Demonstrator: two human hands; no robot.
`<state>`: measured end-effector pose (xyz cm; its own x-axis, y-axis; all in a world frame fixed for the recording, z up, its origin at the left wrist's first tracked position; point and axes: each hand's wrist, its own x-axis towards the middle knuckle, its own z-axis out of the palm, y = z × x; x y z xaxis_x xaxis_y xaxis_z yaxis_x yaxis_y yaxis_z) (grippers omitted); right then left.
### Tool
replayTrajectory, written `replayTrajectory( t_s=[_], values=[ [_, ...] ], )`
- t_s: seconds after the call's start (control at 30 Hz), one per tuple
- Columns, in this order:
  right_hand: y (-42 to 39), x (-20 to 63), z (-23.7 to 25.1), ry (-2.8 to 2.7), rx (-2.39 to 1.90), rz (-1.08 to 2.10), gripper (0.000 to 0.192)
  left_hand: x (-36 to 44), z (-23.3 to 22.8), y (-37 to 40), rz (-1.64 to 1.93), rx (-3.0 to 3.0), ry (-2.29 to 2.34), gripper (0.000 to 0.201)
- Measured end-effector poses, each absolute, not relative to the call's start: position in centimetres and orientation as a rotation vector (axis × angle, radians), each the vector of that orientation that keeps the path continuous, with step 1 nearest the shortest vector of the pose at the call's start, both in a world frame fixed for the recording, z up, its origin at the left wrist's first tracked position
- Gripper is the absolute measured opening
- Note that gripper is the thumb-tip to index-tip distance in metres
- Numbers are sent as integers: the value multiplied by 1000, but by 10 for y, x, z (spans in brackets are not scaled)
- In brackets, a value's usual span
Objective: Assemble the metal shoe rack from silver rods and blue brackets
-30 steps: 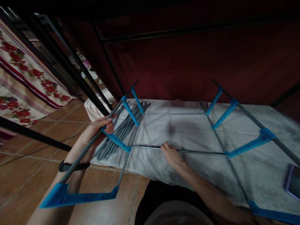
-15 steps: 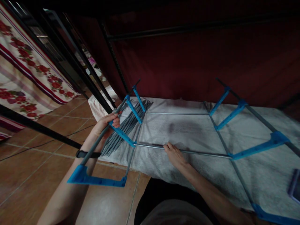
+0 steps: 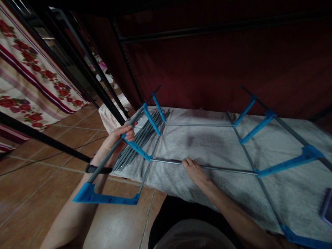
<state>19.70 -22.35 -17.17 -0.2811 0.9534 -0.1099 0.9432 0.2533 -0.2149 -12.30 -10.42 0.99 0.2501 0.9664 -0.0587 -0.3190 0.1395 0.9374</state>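
Note:
A rack frame of grey metal tubes joined by blue plastic brackets stretches across the cloth. My left hand (image 3: 120,136) is wrapped round the upper grey tube (image 3: 106,157) of its left side, close to a blue bracket (image 3: 137,148). Fingers of my right hand (image 3: 194,169) curl over the shiny cross tube (image 3: 228,169) that links the left and right sides. Several more brackets, such as the large blue one (image 3: 287,164), join the tubes on the right. Behind my left hand, a bundle of loose grey tubes (image 3: 141,141) lies on the cloth.
A pale grey cloth (image 3: 192,141) covers the low surface under the frame. Black metal posts (image 3: 103,100) rise at the left, beside a floral curtain (image 3: 33,76). A dark red curtain (image 3: 207,69) hangs behind. A phone-like object (image 3: 326,207) lies at the right edge.
The far end of the frame's left side has swung slightly to the right. Both hands keep their hold on the same tubes.

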Motion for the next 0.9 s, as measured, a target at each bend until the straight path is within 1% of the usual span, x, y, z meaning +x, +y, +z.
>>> replayTrajectory(
  t_s=[0.27,0.53,0.77,0.9],
  values=[
    [-225,198,-176,-2473,-1854,363,44,-107,5,-112,1081,986,816,27],
    [-229,218,-188,-2409,-1847,472,42,-88,-11,-119,1072,970,783,22],
    [-225,219,-197,-2314,-1832,570,33,-82,-13,-123,1043,978,841,31],
    [-221,219,-197,-2244,-1749,650,34,-84,-12,-123,1046,972,881,38]
  ],
)
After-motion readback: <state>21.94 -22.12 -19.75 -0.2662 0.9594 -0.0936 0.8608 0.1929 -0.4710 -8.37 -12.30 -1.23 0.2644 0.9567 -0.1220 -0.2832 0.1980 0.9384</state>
